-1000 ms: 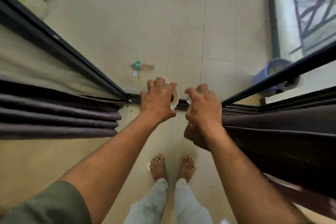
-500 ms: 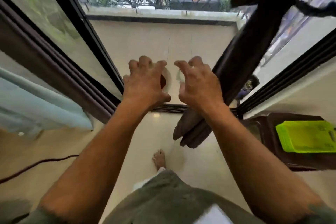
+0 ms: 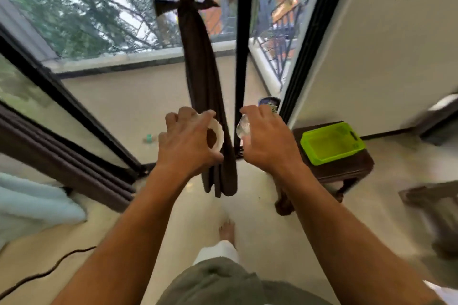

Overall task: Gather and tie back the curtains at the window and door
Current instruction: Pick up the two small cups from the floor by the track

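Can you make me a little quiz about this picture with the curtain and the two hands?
1. True or false: the dark curtain in the middle is already tied with a band.
2. What does the green tray sit on? A) the floor B) a dark wooden stool C) the window ledge
3. Which hand holds the white ring-shaped thing?

Key
1. True: a band is knotted around it high up.
2. B
3. The left hand. The right hand holds a small clear thing, too blurred to name.
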